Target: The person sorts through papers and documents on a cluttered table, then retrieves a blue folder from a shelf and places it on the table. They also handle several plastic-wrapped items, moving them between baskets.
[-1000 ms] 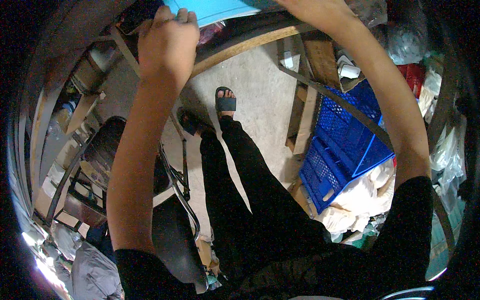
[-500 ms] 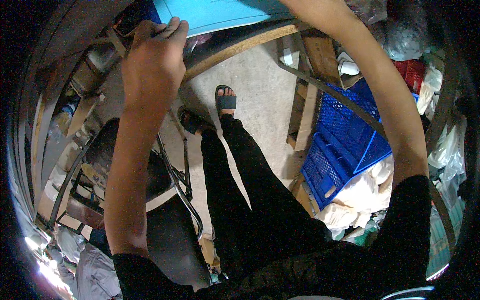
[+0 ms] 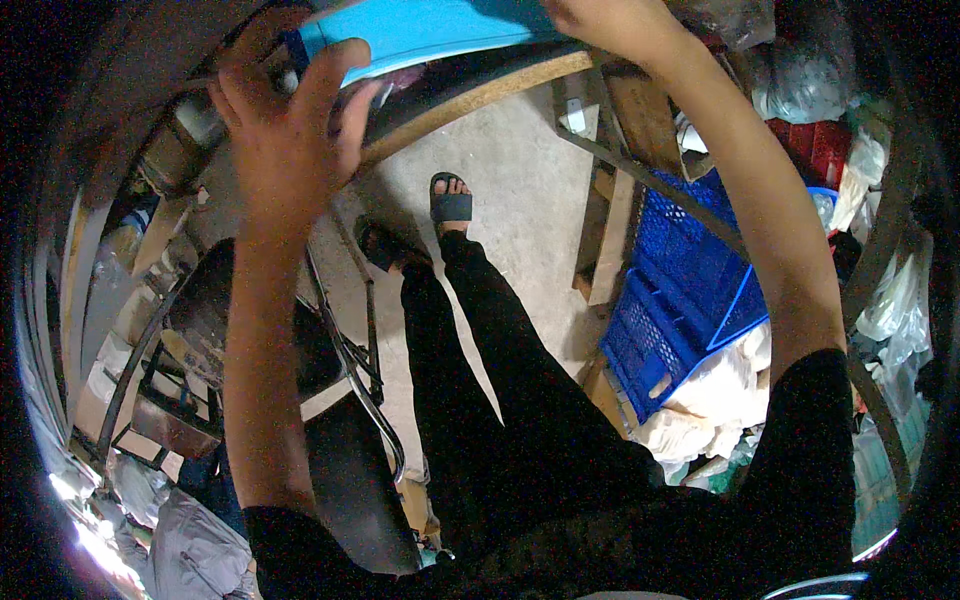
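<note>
The blue sheet (image 3: 430, 30) looks smooth, matt plastic. The table (image 3: 470, 95) edge is bare, rough wood. The crate (image 3: 690, 290) is perforated blue plastic, the floor (image 3: 520, 210) dull concrete, the chair frame (image 3: 350, 350) shiny metal.

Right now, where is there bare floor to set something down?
Bare concrete floor lies between the sandalled foot and the wooden frame. Crowded: blue crates and bags right, folding chair and clutter left.

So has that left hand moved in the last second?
Yes. The left hand has slid left along the curved wooden table edge and now grips the left end of the blue sheet.
</note>
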